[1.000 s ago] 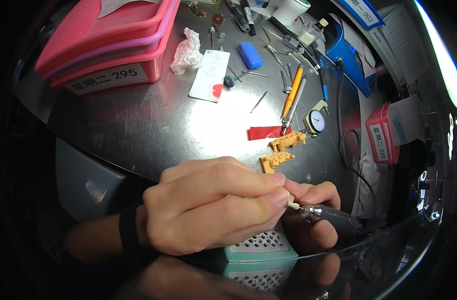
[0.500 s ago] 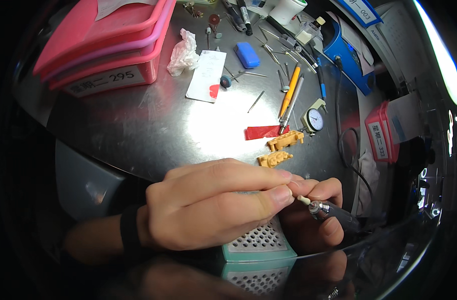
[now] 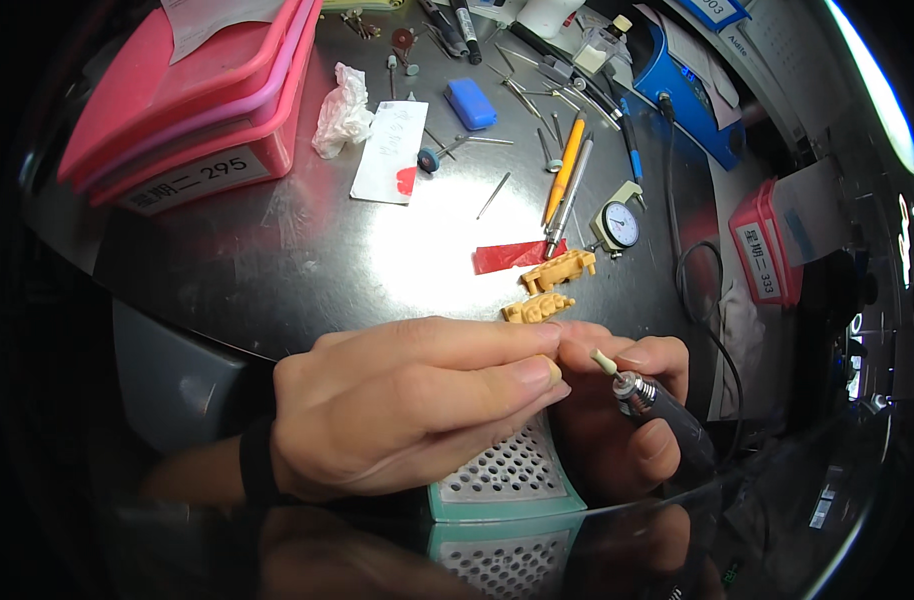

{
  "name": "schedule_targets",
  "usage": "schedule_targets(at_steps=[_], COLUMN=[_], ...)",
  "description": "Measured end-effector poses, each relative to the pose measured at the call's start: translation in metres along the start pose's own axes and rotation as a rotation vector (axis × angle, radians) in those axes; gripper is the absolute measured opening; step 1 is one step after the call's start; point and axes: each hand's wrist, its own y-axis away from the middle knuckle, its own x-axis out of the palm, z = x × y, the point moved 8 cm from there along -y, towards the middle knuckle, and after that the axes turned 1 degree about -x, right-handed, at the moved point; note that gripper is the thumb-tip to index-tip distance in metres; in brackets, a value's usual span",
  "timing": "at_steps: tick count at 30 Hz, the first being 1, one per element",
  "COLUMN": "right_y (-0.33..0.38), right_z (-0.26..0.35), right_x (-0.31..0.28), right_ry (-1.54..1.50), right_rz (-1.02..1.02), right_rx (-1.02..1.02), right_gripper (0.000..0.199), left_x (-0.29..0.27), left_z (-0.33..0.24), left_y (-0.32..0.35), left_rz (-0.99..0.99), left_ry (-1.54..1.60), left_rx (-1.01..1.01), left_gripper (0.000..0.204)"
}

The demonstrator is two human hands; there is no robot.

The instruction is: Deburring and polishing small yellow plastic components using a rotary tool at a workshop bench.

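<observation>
Two printed labels (image 3: 199, 178) mark pink bins (image 3: 137, 120); right hand (image 3: 605, 430) grips handpiece (image 3: 672, 422), hold of left hand (image 3: 407, 400) unclear.

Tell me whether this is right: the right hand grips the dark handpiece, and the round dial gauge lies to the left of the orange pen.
Not quite: the round dial gauge lies to the right of the orange pen, as the head view shows. The right hand does grip the dark handpiece.

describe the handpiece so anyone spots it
At the metal table, beside the green-framed grille, find the right hand. It holds the dark handpiece. Unlike the yellow pen-like tool beyond, this has a silver collar and pale tip.
</observation>
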Motion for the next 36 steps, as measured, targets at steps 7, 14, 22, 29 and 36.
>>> schedule_targets(at_steps=[7, 14, 22, 29, 36], right_y=[0.0, 0.004, 0.005, 0.004, 0.007], right_z=[-0.007, -0.007, -0.002, -0.005, -0.004], right_x=[0.0, -0.001, 0.001, 0.002, -0.003], right_ry=[0.006, 0.001, 0.06, 0.049, 0.061], right_rz=[0.056, -0.078, -0.082, -0.073, -0.109], right_rx=[0.218, 0.199, 0.214, 0.199, 0.229], right_gripper=[0.039, 0.039, 0.039, 0.039, 0.039], left_x=[-0.009, -0.009, -0.008, -0.011, -0.008], left_z=[-0.002, -0.004, -0.004, -0.005, -0.006], left_y=[0.002, 0.001, 0.002, 0.002, 0.002], left_rz=[-0.097, -0.09, -0.058, -0.04, -0.016], left_ry=[-0.037, -0.046, -0.035, -0.038, -0.025], left_rx=[-0.053, 0.006, 0.003, 0.002, 0.005], left_gripper=[0.024, 0.023, 0.022, 0.022, 0.021])
